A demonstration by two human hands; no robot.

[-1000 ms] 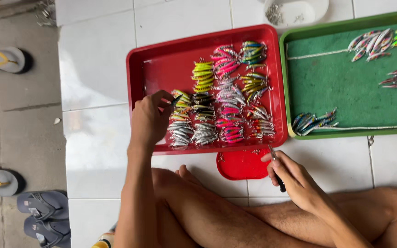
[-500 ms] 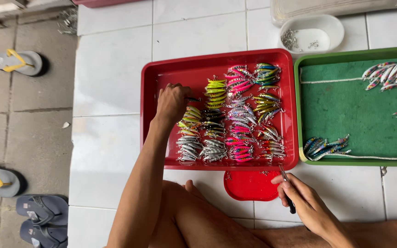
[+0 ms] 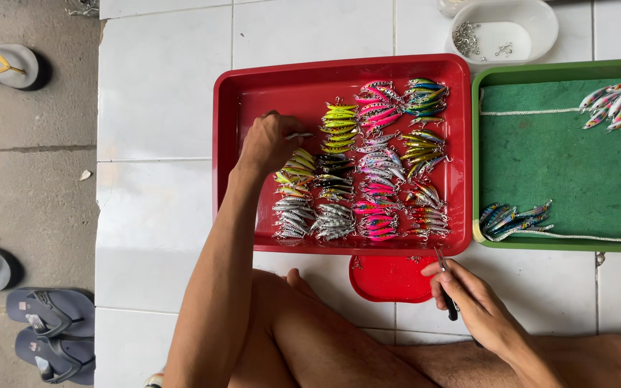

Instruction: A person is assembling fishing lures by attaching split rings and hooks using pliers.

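Head view, looking down on a white tiled floor; all places are given relative to the red tray.

Red tray: rectangular, flat on the tiles, holding fishing lures sorted by colour into small heaps of yellow-green, pink, silver, dark and blue-green. The heaps fill its middle and right part; its left part is bare.

Left hand: inside the tray, at the left edge of the heaps, fingers pinched on one pale lure at the top of the leftmost column. Half a second ago this hand lay on the same spot of the tray; a second ago it sat lower, against the silver heaps near the tray's near rim.

Right hand: just outside the tray's near rim, towards its right corner, closed around small dark-handled pliers whose tip points at the rim. Its place against the tray is unchanged across all three pictures.

Red lid: small, rounded, touching the tray's near rim, just left of the right hand.

Green tray: just right of the red tray, lined with green cloth, carrying a few scattered lure groups.

White dish: beyond the red tray's far right corner, holding small metal hooks.

Sandals: well left of the tray, on grey paving.
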